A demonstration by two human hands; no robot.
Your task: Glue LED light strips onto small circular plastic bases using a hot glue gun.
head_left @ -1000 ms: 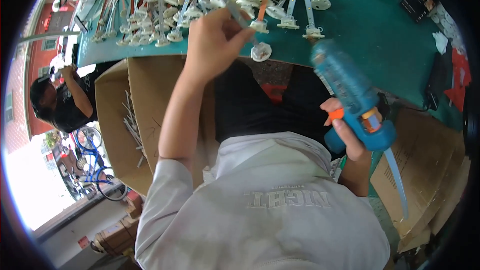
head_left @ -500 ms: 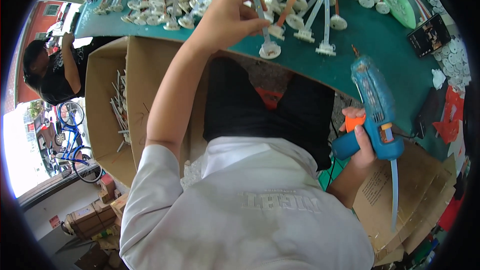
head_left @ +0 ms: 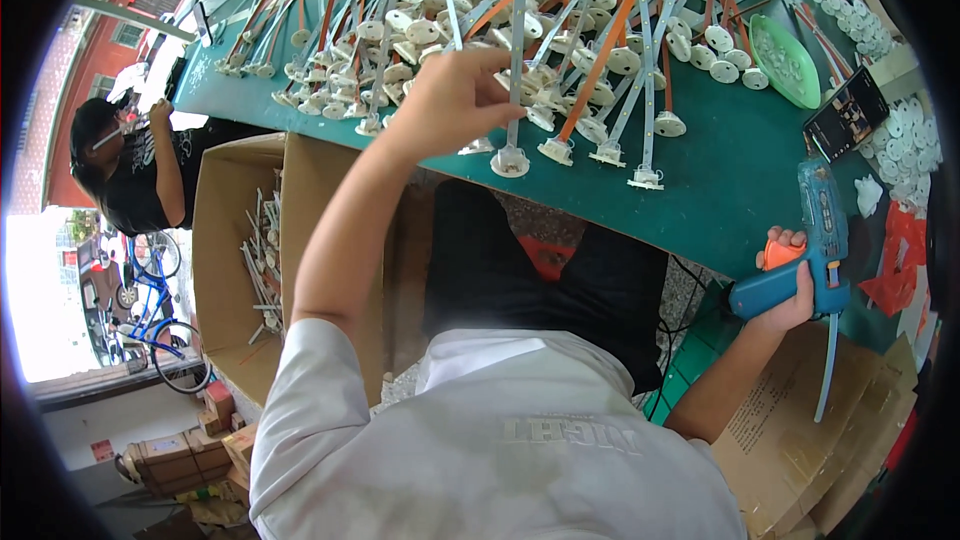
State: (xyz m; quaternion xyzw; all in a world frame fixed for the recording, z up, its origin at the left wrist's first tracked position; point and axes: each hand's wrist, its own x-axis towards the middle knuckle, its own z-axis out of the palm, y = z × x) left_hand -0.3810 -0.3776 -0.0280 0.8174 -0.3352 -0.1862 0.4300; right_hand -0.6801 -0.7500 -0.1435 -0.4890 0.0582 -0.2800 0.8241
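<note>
My left hand (head_left: 455, 100) is at the table's near edge, thumb and fingers closed around a narrow grey strip (head_left: 517, 30). The strip stands upright on a round white base (head_left: 510, 162), which is at the front of a dense group of similar pieces. To the right of it, an orange strip (head_left: 615, 35) and several grey ones lean back, their white bases on the green tabletop. My right hand (head_left: 795, 290) grips a blue hot glue gun (head_left: 825, 215) with an orange trigger, its nozzle pointing away. A pale glue stick (head_left: 828, 365) sticks out of its rear.
A green dish (head_left: 785, 62) holds small clear bits. Beside it are a phone (head_left: 848, 118), white discs (head_left: 905, 150) and a red plastic bag (head_left: 897, 265). An open carton (head_left: 235, 270) with strips stands at left, folded cardboard (head_left: 790, 420) at lower right. Another person (head_left: 130, 165) sits at far left.
The view has shifted, so the table appears lower. My right hand has moved the glue gun outward to the right. My left hand remains at the grey strip.
</note>
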